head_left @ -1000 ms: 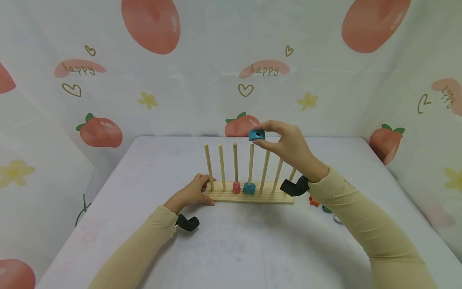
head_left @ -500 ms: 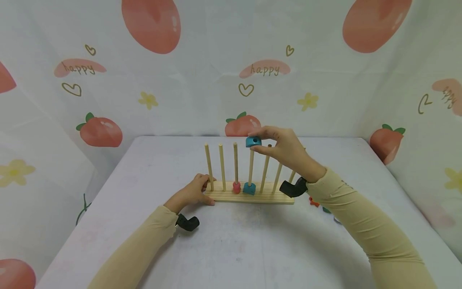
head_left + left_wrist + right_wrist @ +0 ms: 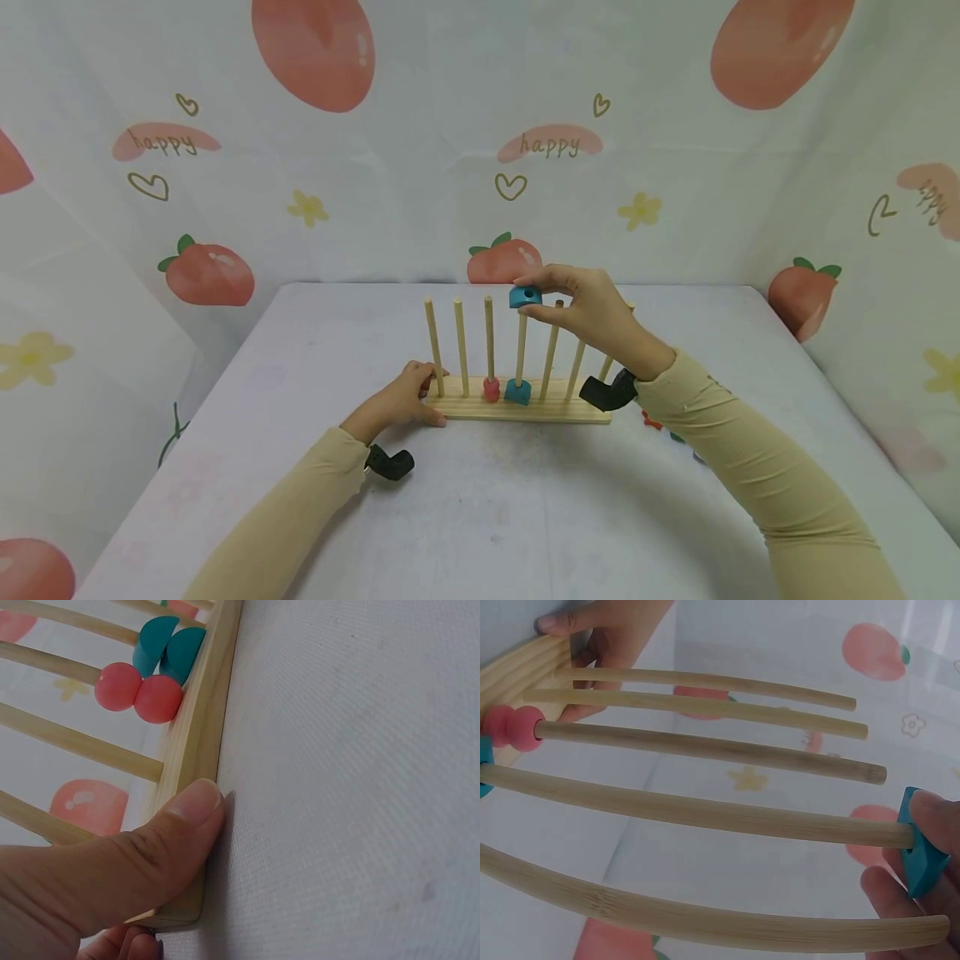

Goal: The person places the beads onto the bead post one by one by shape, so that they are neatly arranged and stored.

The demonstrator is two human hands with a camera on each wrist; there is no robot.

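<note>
My left hand point(image 3: 400, 398) grips the left end of a wooden peg rack's base point(image 3: 525, 411), thumb along the front edge and fingers behind. Between thumb and fingers my right hand point(image 3: 596, 315) pinches a blue half-round bead point(image 3: 517, 298) with a hole. That bead is at the top of the fourth peg point(image 3: 521, 350) from the left, and the right wrist view has the peg's tip at its hole. Two half-round teal beads point(image 3: 180, 654) are stacked low on this same peg. Beside them, two round pink beads point(image 3: 157, 699) sit at the foot of the third peg point(image 3: 490, 337).
Several other upright pegs point(image 3: 461, 346) stand on the rack. Right of it, an orange-red piece point(image 3: 652, 420) and a green piece point(image 3: 677, 437) lie on the white tabletop point(image 3: 495, 508), partly behind the right sleeve point(image 3: 750, 467). A patterned cloth point(image 3: 420, 167) hangs behind.
My right hand has come down and slightly left with the blue bead, from above the fourth peg to its tip. The left hand and the rack have stayed in place.
</note>
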